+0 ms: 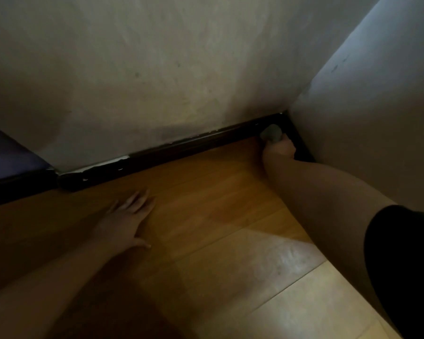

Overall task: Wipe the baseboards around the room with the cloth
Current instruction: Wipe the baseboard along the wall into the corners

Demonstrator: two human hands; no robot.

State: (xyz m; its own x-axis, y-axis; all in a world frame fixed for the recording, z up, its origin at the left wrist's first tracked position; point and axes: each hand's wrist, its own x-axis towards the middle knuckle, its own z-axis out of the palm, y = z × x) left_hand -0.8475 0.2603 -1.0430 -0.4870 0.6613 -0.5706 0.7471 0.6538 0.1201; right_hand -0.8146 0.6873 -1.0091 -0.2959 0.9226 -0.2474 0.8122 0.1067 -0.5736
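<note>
I hold the right hand [279, 148] at the room corner, fingers curled round a bunched grey cloth [271, 133], which it presses against the dark baseboard [181, 149] where that strip meets the second baseboard run [301, 145] along the right-hand wall. The cloth sits just beyond the knuckles, touching the baseboard at the corner joint. My right forearm extends back from the hand toward a black sleeve [402, 265] at the lower right. The left hand [125, 221] lies flat on the wooden floor [218, 204], fingers straight and spread, holding nothing, well apart from the right hand and near the baseboard ahead of its fingertips. Above the baseboard, beyond both hands, stands a pale, scuffed wall [157, 69]; the paint edge along the top of the strip is chipped to the left. Far left of the left hand, a dark purple surface [8, 155] meets the wall; I cannot tell what it is.
</note>
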